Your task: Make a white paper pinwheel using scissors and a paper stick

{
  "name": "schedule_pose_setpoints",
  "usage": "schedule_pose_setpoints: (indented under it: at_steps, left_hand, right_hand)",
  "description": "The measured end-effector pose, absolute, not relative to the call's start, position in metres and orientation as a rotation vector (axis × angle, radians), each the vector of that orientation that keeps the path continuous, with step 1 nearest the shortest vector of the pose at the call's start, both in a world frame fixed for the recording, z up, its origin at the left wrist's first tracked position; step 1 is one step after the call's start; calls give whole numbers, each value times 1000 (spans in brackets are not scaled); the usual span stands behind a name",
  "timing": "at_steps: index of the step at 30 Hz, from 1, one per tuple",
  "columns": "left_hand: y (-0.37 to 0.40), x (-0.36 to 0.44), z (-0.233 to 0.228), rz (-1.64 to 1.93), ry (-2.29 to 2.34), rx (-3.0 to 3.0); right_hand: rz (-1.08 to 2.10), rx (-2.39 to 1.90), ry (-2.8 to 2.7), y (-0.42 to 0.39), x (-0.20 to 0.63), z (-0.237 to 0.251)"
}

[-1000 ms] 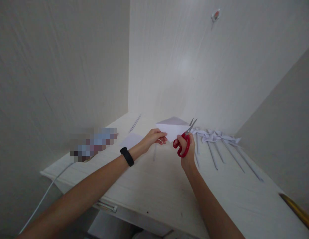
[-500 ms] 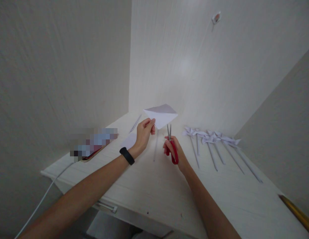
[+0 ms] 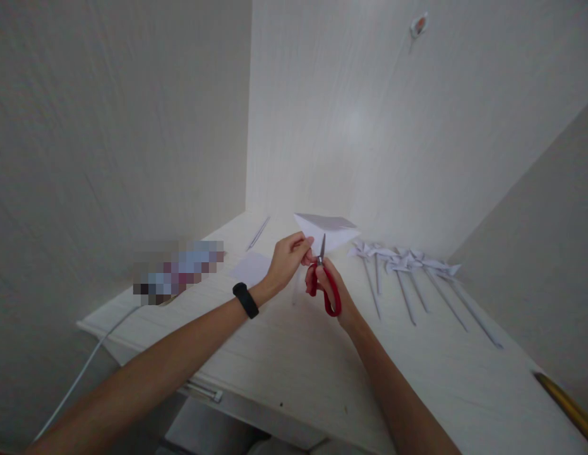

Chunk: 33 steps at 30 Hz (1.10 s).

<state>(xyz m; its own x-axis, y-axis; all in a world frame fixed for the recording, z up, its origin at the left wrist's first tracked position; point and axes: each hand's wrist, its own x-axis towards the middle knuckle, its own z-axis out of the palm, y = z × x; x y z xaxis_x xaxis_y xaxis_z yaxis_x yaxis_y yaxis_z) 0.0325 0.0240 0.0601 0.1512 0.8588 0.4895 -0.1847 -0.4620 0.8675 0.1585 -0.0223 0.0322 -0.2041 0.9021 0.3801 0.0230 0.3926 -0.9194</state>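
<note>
White corner tabletop (image 3: 284,354), paper pinwheels (image 3: 407,262) at 2 o'clock: left hand (image 3: 287,260) pinches a folded paper triangle (image 3: 334,229) aloft while right hand (image 3: 332,287) grips red scissors (image 3: 323,284), blades nearly closed at its lower edge; cutting step, requiring steady alignment.

The folded sheet (image 3: 332,229) is thin matt white paper with crisp creases; the scissors (image 3: 324,281) cutting into it have glossy red plastic handles and dull grey metal blades. The counter (image 3: 294,354) is pale wood-grain laminate with a soft sheen, like the panel at 12 o'clock. At 3 o'clock, the pinwheels (image 3: 407,268) are matt white paper.
</note>
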Motion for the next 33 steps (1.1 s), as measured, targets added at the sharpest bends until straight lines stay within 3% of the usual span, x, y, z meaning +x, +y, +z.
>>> schedule_pose_setpoints:
  at_steps: [33]
  left_hand:
    - [22, 32, 65, 1407, 778, 1529]
  right_hand:
    - [1181, -809, -1470, -26, 161, 39]
